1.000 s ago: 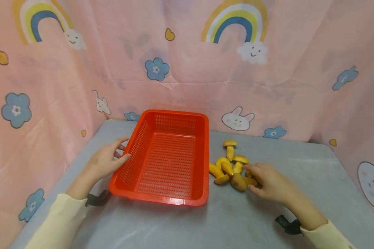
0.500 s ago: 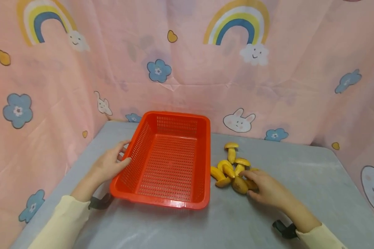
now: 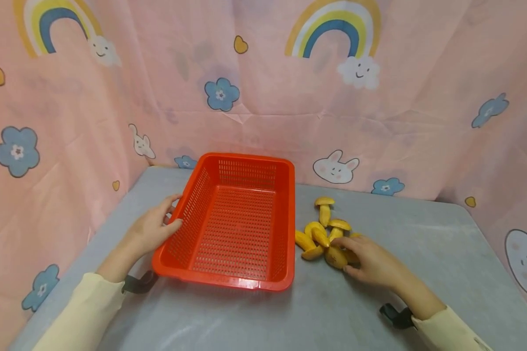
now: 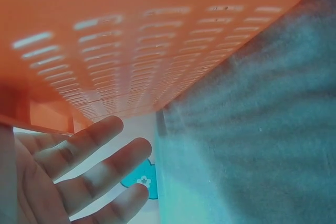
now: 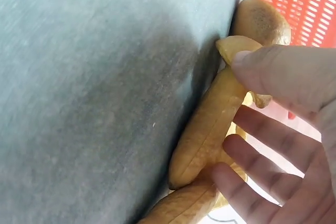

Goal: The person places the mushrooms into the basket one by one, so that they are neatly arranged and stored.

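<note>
My left hand (image 3: 151,231) rests at the left rim of a red plastic basket (image 3: 290,229), thumb at the rim. In the left wrist view its fingers (image 4: 100,177) are spread loosely outside the slotted wall. My right hand (image 3: 375,263) is at a pile of yellow-brown mushrooms on the table. In the right wrist view the thumb presses the cap of one mushroom (image 5: 210,124), and the fingers curve round its far side. A mushroom (image 3: 324,214) lies at the back of the pile, and another mushroom (image 3: 305,241) lies close to the basket's right side.
The grey table (image 3: 325,312) meets a pink patterned curtain (image 3: 263,131) at the back and left. Dark wrist straps (image 3: 140,282) show below both hands. The basket holds nothing visible and stands left of the mushrooms.
My right hand has moved a little left and lower over the pile, its fingers closing round a mushroom. The left hand stays at the basket rim.
</note>
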### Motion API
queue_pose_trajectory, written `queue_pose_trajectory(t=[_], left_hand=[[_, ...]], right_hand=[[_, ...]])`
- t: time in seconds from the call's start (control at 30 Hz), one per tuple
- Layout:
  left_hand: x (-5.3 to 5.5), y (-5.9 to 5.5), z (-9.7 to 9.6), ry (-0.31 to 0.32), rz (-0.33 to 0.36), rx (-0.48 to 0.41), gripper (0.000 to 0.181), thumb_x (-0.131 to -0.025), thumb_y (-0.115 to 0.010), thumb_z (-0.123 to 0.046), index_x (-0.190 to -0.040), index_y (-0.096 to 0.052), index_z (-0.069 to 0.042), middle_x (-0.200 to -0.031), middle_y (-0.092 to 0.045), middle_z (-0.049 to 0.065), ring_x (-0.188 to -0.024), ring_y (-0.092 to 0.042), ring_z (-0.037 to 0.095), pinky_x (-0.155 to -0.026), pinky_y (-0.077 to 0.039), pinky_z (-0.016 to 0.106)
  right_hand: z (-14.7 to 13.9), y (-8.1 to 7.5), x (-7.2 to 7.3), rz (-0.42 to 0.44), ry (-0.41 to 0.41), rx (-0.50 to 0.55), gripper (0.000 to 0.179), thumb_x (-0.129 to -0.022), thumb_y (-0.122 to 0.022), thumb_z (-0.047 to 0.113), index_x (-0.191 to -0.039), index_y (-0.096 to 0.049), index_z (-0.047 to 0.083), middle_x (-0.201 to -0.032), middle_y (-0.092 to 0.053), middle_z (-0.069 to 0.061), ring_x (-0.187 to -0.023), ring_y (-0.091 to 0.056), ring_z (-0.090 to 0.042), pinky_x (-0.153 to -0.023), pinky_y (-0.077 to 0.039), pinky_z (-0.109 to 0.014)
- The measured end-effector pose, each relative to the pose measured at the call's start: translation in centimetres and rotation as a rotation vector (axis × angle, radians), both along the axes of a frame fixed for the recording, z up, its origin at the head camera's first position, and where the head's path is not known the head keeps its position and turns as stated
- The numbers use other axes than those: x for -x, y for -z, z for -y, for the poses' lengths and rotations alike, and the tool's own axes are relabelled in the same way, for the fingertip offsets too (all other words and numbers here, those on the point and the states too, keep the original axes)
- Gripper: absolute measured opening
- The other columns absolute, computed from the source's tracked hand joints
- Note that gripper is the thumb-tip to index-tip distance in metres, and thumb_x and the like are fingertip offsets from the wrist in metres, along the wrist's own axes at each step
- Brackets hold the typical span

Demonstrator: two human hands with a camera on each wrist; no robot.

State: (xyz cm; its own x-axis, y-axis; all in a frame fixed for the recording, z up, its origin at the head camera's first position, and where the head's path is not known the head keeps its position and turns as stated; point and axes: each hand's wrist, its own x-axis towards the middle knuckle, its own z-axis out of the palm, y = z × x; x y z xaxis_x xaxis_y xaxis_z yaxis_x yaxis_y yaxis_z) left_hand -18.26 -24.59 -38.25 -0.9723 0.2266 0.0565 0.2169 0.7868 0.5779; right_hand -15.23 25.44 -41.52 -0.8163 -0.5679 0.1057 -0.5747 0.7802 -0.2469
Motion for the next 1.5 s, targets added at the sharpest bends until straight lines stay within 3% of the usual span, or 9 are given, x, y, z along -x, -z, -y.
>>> queue_pose_trajectory(t=[0.3, 0.53, 0.83, 1.07, 1.27, 1.5], left_hand=[[-0.1, -0.08, -0.07, 0.001, 0.005, 0.007, 0.06, -0.093, -0.054, -0.022, -0.148, -0.032, -0.013, -0.117, -0.064, 0.018, -0.092, -0.066, 0.025, -0.071, -0.057, 0.038], [-0.1, 0.03, -0.1, 0.012, 0.025, -0.008, 0.061, -0.093, -0.053, -0.021, -0.149, -0.03, -0.012, -0.121, -0.062, 0.021, -0.095, -0.066, 0.027, -0.072, -0.057, 0.038], [0.04, 0.01, -0.42, 0.037, 0.066, -0.058, 0.063, -0.092, -0.053, -0.017, -0.149, -0.027, -0.007, -0.124, -0.059, 0.024, -0.093, -0.067, 0.026, -0.069, -0.059, 0.035], [-0.1, -0.01, -0.34, 0.029, 0.09, -0.077, 0.064, -0.092, -0.052, -0.016, -0.15, -0.025, -0.007, -0.127, -0.058, 0.026, -0.095, -0.067, 0.027, -0.069, -0.059, 0.035], [-0.03, -0.12, -0.2, 0.038, 0.071, -0.072, 0.064, -0.093, -0.052, -0.016, -0.15, -0.025, -0.006, -0.124, -0.059, 0.025, -0.094, -0.067, 0.028, -0.068, -0.059, 0.035], [0.08, -0.34, -0.11, 0.042, 0.084, -0.073, 0.065, -0.093, -0.051, -0.016, -0.151, -0.023, -0.006, -0.125, -0.058, 0.026, -0.093, -0.067, 0.028, -0.066, -0.059, 0.035]], right_hand=[[0.07, -0.08, 0.02, 0.03, -0.019, -0.024, 0.056, -0.07, -0.079, 0.013, -0.123, -0.06, 0.006, -0.112, -0.066, -0.004, -0.098, -0.058, -0.019, -0.083, -0.052, -0.041], [0.09, -0.11, -0.07, 0.001, -0.044, -0.029, 0.055, -0.07, -0.078, 0.01, -0.122, -0.061, 0.004, -0.114, -0.067, -0.006, -0.1, -0.06, -0.022, -0.084, -0.053, -0.043], [-0.14, -0.65, -0.62, 0.01, 0.007, -0.002, 0.056, -0.07, -0.077, 0.015, -0.122, -0.061, 0.007, -0.108, -0.066, -0.005, -0.094, -0.059, -0.014, -0.081, -0.054, -0.039], [-0.4, -0.93, -0.38, -0.048, -0.041, 0.074, 0.028, -0.072, -0.074, 0.01, -0.099, -0.068, 0.015, -0.093, -0.066, 0.007, -0.083, -0.059, -0.009, -0.073, -0.054, -0.032], [-0.54, -0.79, -0.23, 0.001, -0.086, 0.062, 0.028, -0.075, -0.073, 0.011, -0.102, -0.068, 0.013, -0.097, -0.068, 0.003, -0.087, -0.063, -0.014, -0.075, -0.055, -0.032], [-0.59, -0.94, -0.46, 0.087, -0.122, -0.002, 0.036, -0.075, -0.075, 0.016, -0.11, -0.066, 0.016, -0.106, -0.068, 0.008, -0.094, -0.061, -0.01, -0.083, -0.054, -0.039]])
